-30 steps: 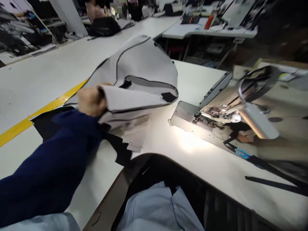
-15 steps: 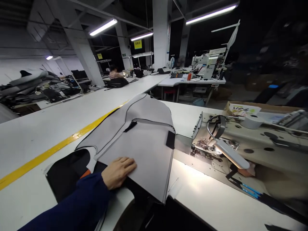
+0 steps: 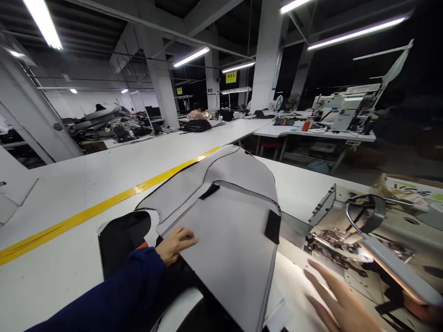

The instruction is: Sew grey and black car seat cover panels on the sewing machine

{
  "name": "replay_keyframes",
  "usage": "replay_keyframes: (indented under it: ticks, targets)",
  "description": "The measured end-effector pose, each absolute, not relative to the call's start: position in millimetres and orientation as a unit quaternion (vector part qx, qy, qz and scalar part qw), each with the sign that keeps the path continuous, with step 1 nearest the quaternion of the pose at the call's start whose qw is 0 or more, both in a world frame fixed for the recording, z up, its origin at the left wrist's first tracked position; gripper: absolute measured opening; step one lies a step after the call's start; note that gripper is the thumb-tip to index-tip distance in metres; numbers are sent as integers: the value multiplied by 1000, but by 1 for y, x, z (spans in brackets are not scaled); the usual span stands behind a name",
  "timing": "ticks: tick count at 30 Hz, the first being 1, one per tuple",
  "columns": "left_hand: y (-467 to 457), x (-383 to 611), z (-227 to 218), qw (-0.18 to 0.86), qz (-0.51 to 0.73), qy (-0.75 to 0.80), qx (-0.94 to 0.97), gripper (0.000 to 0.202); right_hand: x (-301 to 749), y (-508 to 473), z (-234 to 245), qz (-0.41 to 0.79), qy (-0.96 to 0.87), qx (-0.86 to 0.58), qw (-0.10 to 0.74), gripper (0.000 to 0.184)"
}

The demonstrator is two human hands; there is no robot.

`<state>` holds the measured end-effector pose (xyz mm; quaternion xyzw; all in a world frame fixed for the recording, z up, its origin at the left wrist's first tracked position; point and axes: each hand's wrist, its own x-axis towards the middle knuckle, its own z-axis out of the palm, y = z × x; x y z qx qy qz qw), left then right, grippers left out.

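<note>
A large sewn grey fabric piece (image 3: 228, 240) with dark piping and black patches lies across the white table, left of a sewing machine (image 3: 346, 244). At its left edge, my left hand (image 3: 176, 244) is closed on the grey fabric piece, fingers bent over the top and thumb hidden. Black fabric (image 3: 121, 240) lies under and left of my left forearm, with a bit of orange beside the sleeve. My right hand (image 3: 339, 299) is open, fingers spread and slightly blurred, in front of the lit machine bed and apart from the grey piece.
A lamp (image 3: 398, 267) leans over the machine bed. Yellow tape (image 3: 131, 191) runs along the white table (image 3: 69, 180). Behind the machine stands a carton (image 3: 411, 189). Farther off are another sewing table (image 3: 311, 133), a person (image 3: 197, 115) and piled fabric (image 3: 107, 117).
My right hand has come into view at lower right. My left hand has gone from lying on the grey piece to gripping its left edge. The head view has turned left.
</note>
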<state>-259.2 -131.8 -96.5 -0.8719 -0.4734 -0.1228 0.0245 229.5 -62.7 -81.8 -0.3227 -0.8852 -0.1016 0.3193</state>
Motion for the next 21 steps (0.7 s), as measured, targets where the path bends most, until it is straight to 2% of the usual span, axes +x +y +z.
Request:
replay_keyframes:
  ticks: [3, 6, 9, 11, 13, 16, 17, 21]
  targets:
    - [-162, -312, -101, 41, -112, -455, -882, 72, 164, -41, -79, -135, -914, -248, 291, 41]
    - [-191, -384, -89, 83, -20, -503, -860, 64, 97, -44, -93, -136, -924, -203, 295, 45]
    - [-209, -446, -64, 103, 122, -614, -773, 64, 38, -81, -121, -77, -941, -155, 292, 79]
    - [-212, -474, -46, 89, 214, -678, -697, 67, 5, -112, -135, -34, -951, -110, 287, 90]
    - [-209, -490, -34, 62, 284, -716, -635, 74, -19, -135, -143, -10, -948, -65, 312, 77]
    - [-203, -497, -28, 33, 351, -737, -577, 85, -34, -146, -145, 11, -932, -33, 362, 39]
    - [-201, -496, -28, 27, 364, -739, -566, 88, -35, -145, -146, 21, -930, -29, 367, 31]
    - [-199, -490, -31, 14, 402, -741, -538, 93, -28, -139, -155, 77, -934, -33, 347, 30]
